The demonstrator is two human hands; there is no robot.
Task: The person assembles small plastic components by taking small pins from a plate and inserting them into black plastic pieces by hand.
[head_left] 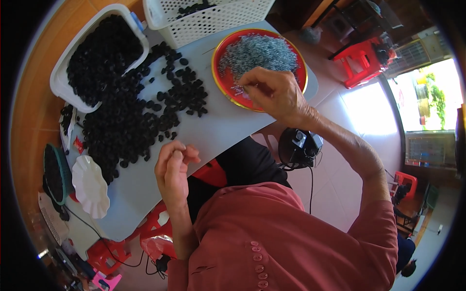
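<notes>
My right hand (279, 92) is over the near edge of a round red tray (221, 89) with a yellow rim. Its thumb and forefinger are pinched together; whatever is between them is too small to make out. A heap of small silvery metal pieces (264, 53), thin like pins or screws, fills much of the tray. My left hand (174, 169) is raised at the table's near edge, fingers curled and thumb against them, and I cannot make out anything in it. Beside it on the grey table (218, 133) spreads a large pile of small black round pieces (119, 131).
A white tub (58, 82) tipped toward the table spills black pieces. Behind stands a white perforated basket (218, 24) with more of them. At left are a wavy white dish (91, 186) and a green basket (58, 172). Red stools (357, 63) stand on the tiled floor.
</notes>
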